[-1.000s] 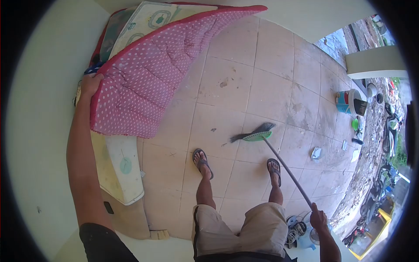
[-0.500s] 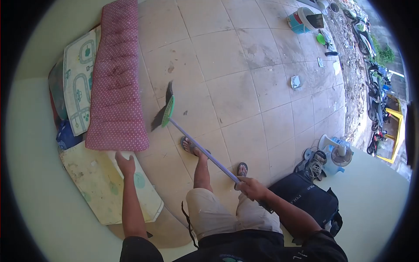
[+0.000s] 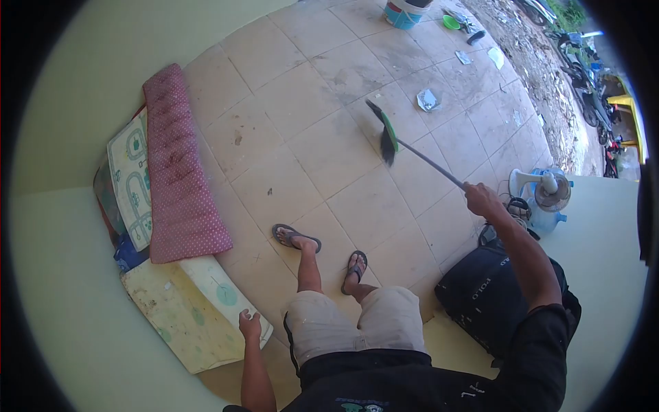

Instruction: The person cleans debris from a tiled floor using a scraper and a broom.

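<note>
My right hand point(image 3: 482, 201) is wrapped round the grey-purple handle of a broom point(image 3: 434, 163), my arm stretched out to the right. The broom's green head with dark bristles point(image 3: 388, 147) shows over the tiles in the middle, left of a crumpled silvery wrapper point(image 3: 427, 101). My left hand point(image 3: 250, 324) hangs low with nothing in it, fingers loosely curled and apart. It overlaps the edge of a folded cream-coloured mat point(image 3: 180, 317) with green round prints.
A pink dotted cushion point(image 3: 180, 172) leans on a patterned mat point(image 3: 130, 180) by the left wall. On the right lie a black bag point(image 3: 473, 295) and a fan point(image 3: 551, 191). A bucket point(image 3: 403, 15), a green bowl point(image 3: 451, 23) and litter are at the far edge. Motorbikes point(image 3: 594, 103) stand outside.
The broom has swung right, away from the pink cushion, with my right hand reaching farther out. My left hand has come away from the cushion's end. The view has shifted and my feet have moved.
</note>
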A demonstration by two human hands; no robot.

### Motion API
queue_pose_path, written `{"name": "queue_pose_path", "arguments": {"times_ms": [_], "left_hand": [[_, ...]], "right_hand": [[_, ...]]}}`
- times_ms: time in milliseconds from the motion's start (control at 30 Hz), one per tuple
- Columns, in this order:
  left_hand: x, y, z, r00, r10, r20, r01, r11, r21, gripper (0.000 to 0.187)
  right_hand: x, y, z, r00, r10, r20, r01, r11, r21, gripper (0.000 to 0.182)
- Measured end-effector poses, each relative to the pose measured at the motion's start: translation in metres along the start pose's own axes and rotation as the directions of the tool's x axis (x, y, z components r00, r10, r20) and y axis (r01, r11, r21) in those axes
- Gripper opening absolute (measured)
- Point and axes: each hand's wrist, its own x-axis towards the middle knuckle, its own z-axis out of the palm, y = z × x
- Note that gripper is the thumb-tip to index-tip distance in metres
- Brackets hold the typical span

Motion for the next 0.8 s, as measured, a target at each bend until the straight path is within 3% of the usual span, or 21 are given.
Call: {"name": "queue_pose_path", "arguments": {"times_ms": [67, 200, 267, 333, 400, 433, 500, 567, 667, 700, 733, 800], "left_hand": [[-0.02, 0.001, 0.009, 1.0, 0.012, 0.009, -0.012, 0.998, -0.065, 0.05], [-0.04, 0.004, 0.035, 0.996, 0.088, -0.01, -0.088, 0.996, -0.028, 0.048], [-0.037, 0.02, 0.054, 0.995, 0.1, 0.0, -0.1, 0.995, 0.006, 0.046], [-0.037, 0.058, 0.066, 0.991, 0.103, 0.09, -0.092, 0.989, -0.111, 0.047], [-0.032, 0.097, 0.067, 0.954, 0.274, 0.126, -0.277, 0.961, 0.01, 0.046], [-0.035, 0.119, 0.063, 0.955, 0.268, 0.125, -0.272, 0.962, 0.019, 0.046], [-0.044, 0.153, 0.043, 0.926, 0.355, 0.124, -0.367, 0.925, 0.094, 0.042], [-0.044, 0.143, 0.032, 0.941, 0.321, 0.108, -0.328, 0.943, 0.055, 0.04], [-0.037, 0.107, 0.021, 0.966, 0.228, 0.122, -0.227, 0.974, -0.02, 0.036], [-0.034, 0.092, 0.02, 0.971, 0.181, 0.155, -0.176, 0.983, -0.048, 0.035], [-0.031, 0.08, 0.019, 0.976, 0.149, 0.159, -0.146, 0.989, -0.03, 0.035], [-0.029, 0.052, 0.022, 0.989, 0.041, 0.143, -0.04, 0.999, -0.01, 0.034]], "right_hand": [[-0.033, 0.012, 0.007, 0.999, -0.038, -0.028, 0.04, 0.997, 0.059, 0.024], [-0.117, -0.02, 0.015, 0.942, -0.282, 0.184, 0.215, 0.925, 0.314, 0.03], [-0.127, -0.05, 0.07, 0.865, -0.421, 0.273, 0.281, 0.857, 0.431, 0.036], [-0.129, -0.097, 0.106, 0.831, -0.46, 0.314, 0.3, 0.845, 0.444, 0.031], [-0.1, -0.118, 0.17, 0.814, -0.496, 0.301, 0.351, 0.835, 0.425, 0.028], [-0.092, -0.121, 0.188, 0.806, -0.519, 0.285, 0.396, 0.83, 0.392, 0.025], [-0.08, -0.073, 0.152, 0.841, -0.404, 0.359, 0.294, 0.899, 0.324, 0.024], [-0.067, 0.008, 0.115, 0.892, -0.283, 0.352, 0.227, 0.955, 0.191, 0.024], [-0.059, 0.122, 0.059, 0.975, -0.107, 0.196, 0.102, 0.994, 0.036, 0.023], [-0.054, 0.138, 0.042, 0.984, 0.019, 0.179, -0.015, 1.0, -0.022, 0.021], [-0.054, 0.14, 0.03, 0.994, 0.092, 0.053, -0.089, 0.995, -0.052, 0.02], [-0.04, 0.156, 0.027, 0.994, 0.102, -0.029, -0.103, 0.993, -0.055, 0.02]]}}
